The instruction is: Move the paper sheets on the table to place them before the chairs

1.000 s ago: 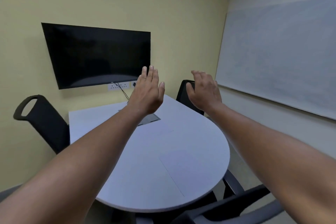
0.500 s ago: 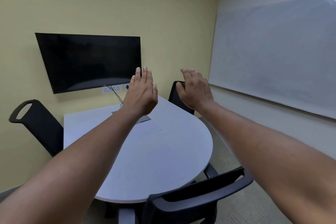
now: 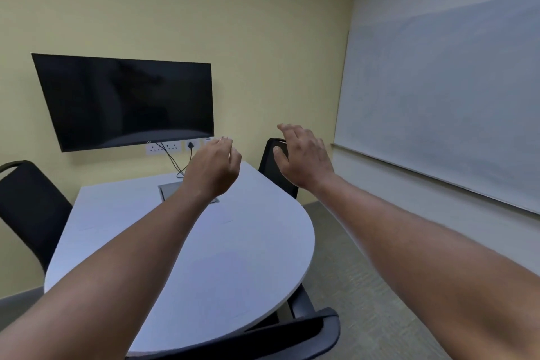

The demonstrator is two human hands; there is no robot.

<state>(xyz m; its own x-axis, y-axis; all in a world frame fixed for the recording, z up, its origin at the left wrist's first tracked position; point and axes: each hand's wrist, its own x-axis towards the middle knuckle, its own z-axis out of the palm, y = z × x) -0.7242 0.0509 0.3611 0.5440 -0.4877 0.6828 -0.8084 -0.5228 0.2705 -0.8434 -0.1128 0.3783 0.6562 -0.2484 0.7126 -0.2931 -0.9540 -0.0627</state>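
White paper sheets lie flat on the white table (image 3: 122, 245) and barely stand out from it. One faint sheet (image 3: 230, 275) is near the rounded front end, and the edge of another sheet (image 3: 226, 218) shows mid-table. My left hand (image 3: 214, 168) hovers above the table's far middle with its fingers drooping forward and nothing in it. My right hand (image 3: 305, 156) hovers with its fingers spread, empty, in front of the far right chair (image 3: 273, 168). A black chair (image 3: 27, 207) stands at the left and another chair (image 3: 263, 340) at the near end.
A dark TV (image 3: 125, 102) hangs on the yellow wall above wall sockets (image 3: 163, 148), with a cable running down to a grey cable box (image 3: 171, 190) set in the table. A whiteboard (image 3: 444, 102) covers the right wall. Carpet (image 3: 359, 301) lies to the table's right.
My view has pulled back from the table and turned slightly, bringing the near chair's back into sight. Both hands sank lower, and my left fingers drooped forward. Nothing was picked up.
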